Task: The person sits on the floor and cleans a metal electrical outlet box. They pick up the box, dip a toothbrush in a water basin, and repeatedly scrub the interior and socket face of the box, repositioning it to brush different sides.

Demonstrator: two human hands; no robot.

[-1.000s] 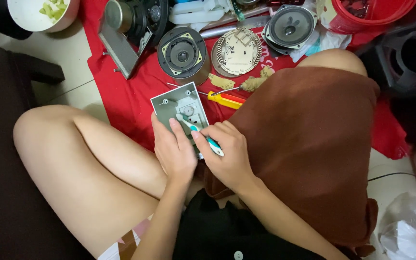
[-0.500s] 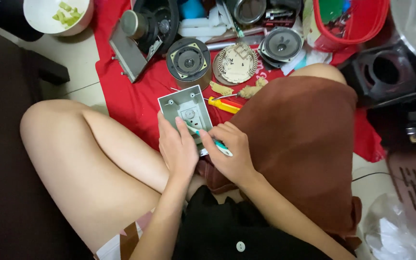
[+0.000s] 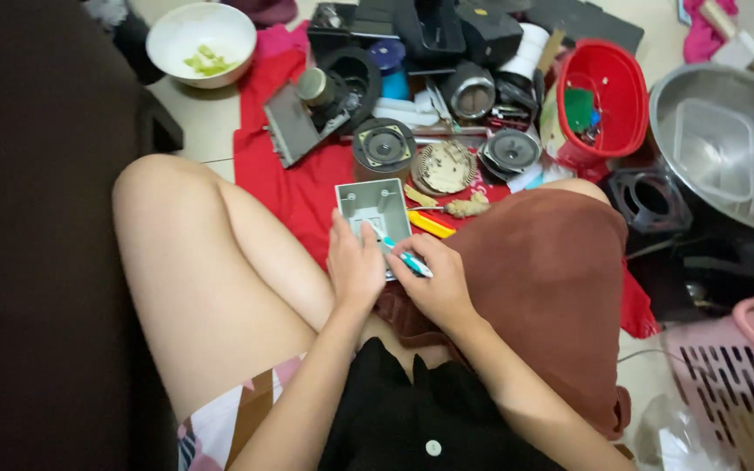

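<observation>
Home floor used as a repair spot — tiled floor [image 3: 207, 122], red cloth [image 3: 298, 187] strewn with speaker parts [image 3: 383, 146], steel basin [image 3: 726, 144], pink laundry basket [image 3: 743, 384].

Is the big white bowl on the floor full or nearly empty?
Nearly empty. The round white bowl shows mostly bare white inside, with just a few small pale green pieces at the bottom.

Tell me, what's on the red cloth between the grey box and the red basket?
In the head view, between the grey box and the red basket lie a round perforated disc and a round speaker, on the red cloth.
</observation>
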